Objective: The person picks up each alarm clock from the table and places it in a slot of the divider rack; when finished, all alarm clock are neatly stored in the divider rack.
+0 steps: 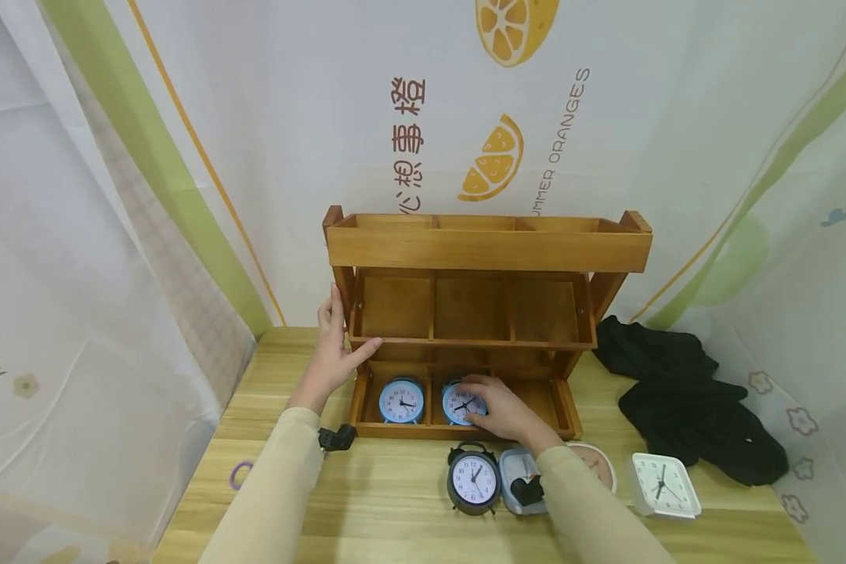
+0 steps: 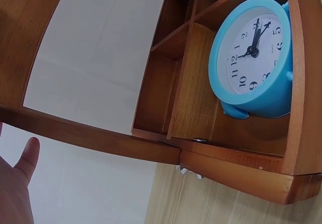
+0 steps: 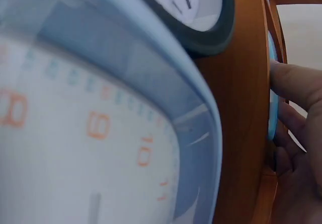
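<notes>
A three-tier wooden rack (image 1: 489, 251) stands at the back of the table. Its bottom tray holds two blue alarm clocks: one (image 1: 401, 401) in the left compartment, the other (image 1: 457, 404) in the middle one. My right hand (image 1: 504, 409) grips the middle clock, fingers over its top and thumb at its right side; in the right wrist view the clock's blue edge (image 3: 273, 93) shows beside the fingers. My left hand (image 1: 331, 356) touches the rack's left side, fingers straight up along the post and thumb spread toward the second tier. The left clock's face (image 2: 251, 53) shows closely in the left wrist view.
In front of the rack stand a black alarm clock (image 1: 474, 479), a grey-blue clock (image 1: 513, 470) partly behind my right forearm, a round beige item (image 1: 601, 462) and a white square clock (image 1: 666, 486). Black cloth (image 1: 698, 415) lies at right, a purple ring (image 1: 233, 475) at left.
</notes>
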Action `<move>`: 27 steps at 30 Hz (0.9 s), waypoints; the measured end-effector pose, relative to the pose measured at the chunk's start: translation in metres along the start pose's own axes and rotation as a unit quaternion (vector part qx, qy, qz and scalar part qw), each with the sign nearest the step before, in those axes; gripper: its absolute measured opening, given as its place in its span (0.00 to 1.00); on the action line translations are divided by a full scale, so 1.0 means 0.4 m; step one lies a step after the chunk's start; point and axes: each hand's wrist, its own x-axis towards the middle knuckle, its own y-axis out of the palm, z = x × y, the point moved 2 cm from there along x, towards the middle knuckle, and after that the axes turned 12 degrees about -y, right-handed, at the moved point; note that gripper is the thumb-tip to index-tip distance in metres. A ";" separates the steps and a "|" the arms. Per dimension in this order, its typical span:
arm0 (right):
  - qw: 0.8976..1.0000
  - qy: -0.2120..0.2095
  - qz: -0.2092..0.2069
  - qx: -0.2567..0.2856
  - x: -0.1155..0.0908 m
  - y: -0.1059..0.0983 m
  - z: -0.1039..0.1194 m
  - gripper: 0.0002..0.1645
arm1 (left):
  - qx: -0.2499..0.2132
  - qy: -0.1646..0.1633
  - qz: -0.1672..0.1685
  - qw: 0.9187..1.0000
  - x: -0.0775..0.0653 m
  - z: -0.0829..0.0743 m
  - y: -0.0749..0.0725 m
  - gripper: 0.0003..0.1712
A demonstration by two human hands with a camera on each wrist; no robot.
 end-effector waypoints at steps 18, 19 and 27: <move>0.995 -0.018 -0.057 0.082 -0.071 -0.068 0.079 0.42 | -0.011 -0.011 0.000 1.000 -0.005 -0.011 0.004 0.70; 0.994 -0.024 -0.060 0.083 -0.086 -0.072 0.090 0.45 | -0.011 -0.012 -0.001 1.000 -0.006 -0.012 0.004 0.70; 0.994 -0.063 -0.087 0.011 -0.231 -0.042 0.162 0.57 | -0.013 -0.020 0.004 1.000 -0.011 -0.009 0.000 0.69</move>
